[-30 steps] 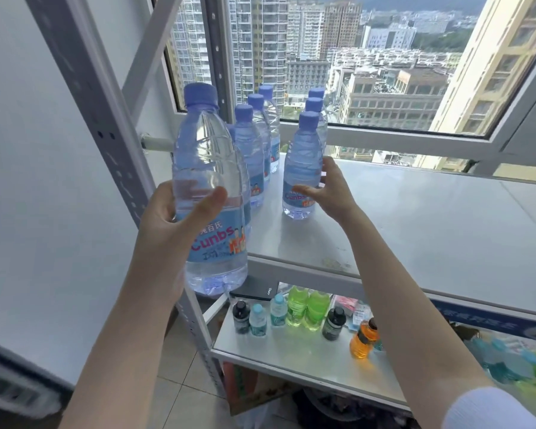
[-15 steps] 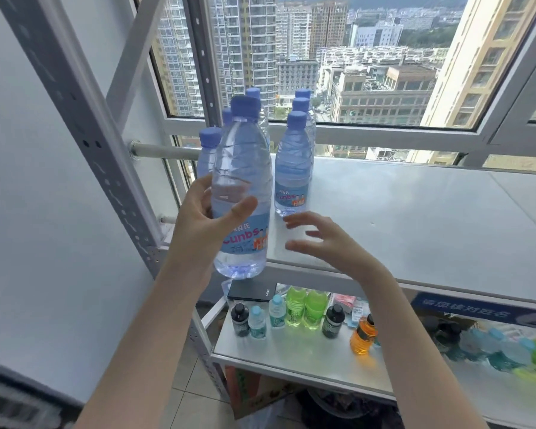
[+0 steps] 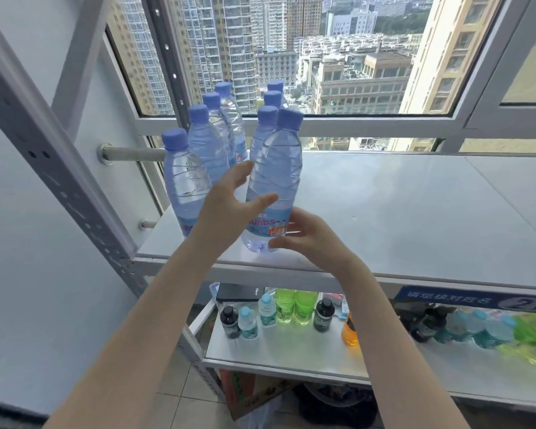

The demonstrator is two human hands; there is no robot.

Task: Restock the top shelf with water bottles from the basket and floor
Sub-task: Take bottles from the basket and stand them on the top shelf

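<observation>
The bottle [image 3: 276, 178] stands on the top shelf [image 3: 399, 212] near its front edge, at the centre of the frame, just right of the other bottles [image 3: 205, 150]. The left hand [image 3: 226, 209] is spread loosely at its left side, thumb across its front. The right hand [image 3: 313, 239] is likewise spread, straight fingertips touching the label low down.

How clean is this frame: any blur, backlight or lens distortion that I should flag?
Head view: daylight from the window backlights the scene, but the front bottle is clearly readable. Head view: the right hand is motion-smeared toward its tips, and the left hand is sharper. Head view: wide-angle bending slants the shelf upright, and the drinks at the lower right edge are smeared.
</observation>
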